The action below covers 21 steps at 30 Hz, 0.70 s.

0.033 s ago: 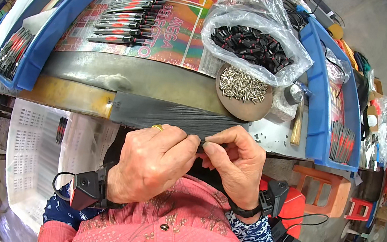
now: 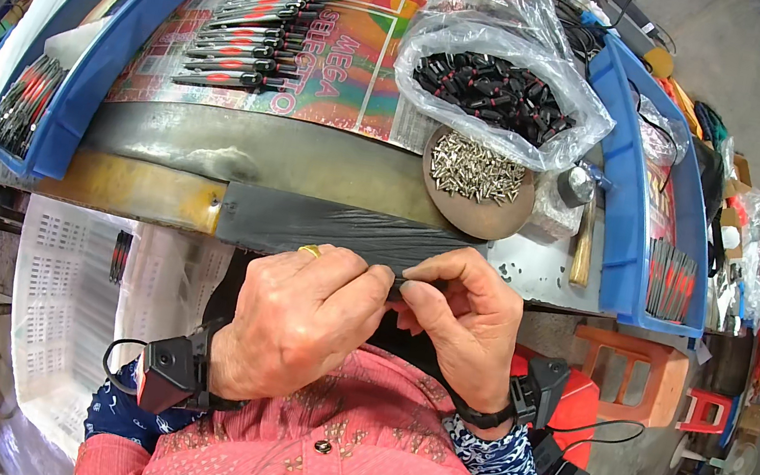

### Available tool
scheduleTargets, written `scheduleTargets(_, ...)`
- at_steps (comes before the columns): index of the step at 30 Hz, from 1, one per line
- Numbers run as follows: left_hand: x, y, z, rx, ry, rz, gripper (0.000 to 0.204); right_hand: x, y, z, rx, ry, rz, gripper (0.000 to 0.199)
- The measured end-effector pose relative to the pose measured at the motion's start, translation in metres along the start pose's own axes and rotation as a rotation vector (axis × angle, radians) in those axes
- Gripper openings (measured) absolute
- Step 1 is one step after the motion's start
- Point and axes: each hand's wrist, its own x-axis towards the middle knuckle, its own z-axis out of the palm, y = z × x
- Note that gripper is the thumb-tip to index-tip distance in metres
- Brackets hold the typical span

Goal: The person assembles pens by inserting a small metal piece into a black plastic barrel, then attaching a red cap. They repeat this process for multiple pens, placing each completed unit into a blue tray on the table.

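Note:
My left hand [image 2: 295, 319] and my right hand [image 2: 468, 323] meet just in front of the bench edge, with their fingertips almost touching. Between them is a small dark piece [image 2: 396, 288], mostly covered by the fingers, so its kind does not show. Both hands are closed in a pinch on it. Beyond my right hand, a round brown dish [image 2: 474, 220] holds many small silver metal tips [image 2: 476, 169]. Behind it, a clear plastic bag [image 2: 590, 117] lies open, full of short black pieces [image 2: 493, 91] with red bands.
Black, silver and red pen-like tools [image 2: 243, 37] lie in a long row on a printed sheet. Blue bins flank them, left [image 2: 88, 102] and right [image 2: 634, 233]. A wooden-handled tool [image 2: 585, 245] lies by the dish. A white basket [image 2: 56, 306] stands at lower left, an orange stool [image 2: 640, 353] at right.

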Motion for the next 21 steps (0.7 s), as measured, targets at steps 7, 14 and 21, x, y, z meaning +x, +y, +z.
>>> scheduleTargets(7, 0.005, -0.005, -0.003, 0.006, -0.021, -0.031, 0.029, 0.025, -0.012, -0.039, -0.912, 0.176, -0.481, 0.022)
scheduleTargets(14, 0.002, -0.012, -0.005, 0.020, -0.046, -0.076, 0.026, 0.042, 0.000, -0.053, -1.305, 0.235, -0.565, 0.041)
scheduleTargets(21, 0.002, -0.015, -0.006, 0.005, -0.077, -0.141, 0.028, 0.043, 0.005, -0.053, -1.337, 0.212, -0.548, 0.046)
